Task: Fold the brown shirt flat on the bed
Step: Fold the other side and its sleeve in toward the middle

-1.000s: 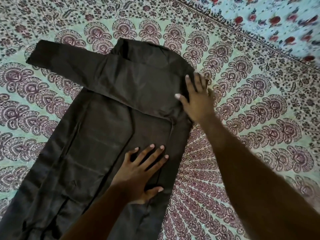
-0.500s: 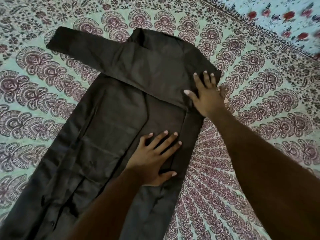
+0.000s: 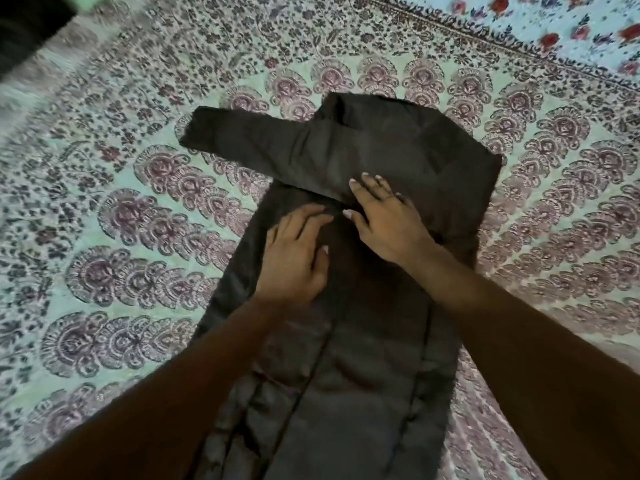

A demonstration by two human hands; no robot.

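The long dark brown shirt (image 3: 374, 341) lies spread on the patterned bedsheet (image 3: 138, 237), collar at the far end. One sleeve (image 3: 263, 143) is folded across the chest and sticks out to the left. My left hand (image 3: 294, 258) rests palm down on the shirt's middle, fingers together. Just right of it, my right hand (image 3: 384, 220) lies flat at the lower edge of the folded sleeve, fingers slightly spread. The two hands almost touch. Neither hand grips the cloth. My forearms cover part of the shirt's lower body.
The green and maroon sheet extends on all sides of the shirt. A light blue cloth with red flowers (image 3: 571, 29) lies at the far right. A dark blurred shape (image 3: 24, 22) sits in the top left corner.
My right hand slid left from the shirt's right edge to the folded sleeve's lower edge. My left hand moved up the shirt toward it. The view shifted too.
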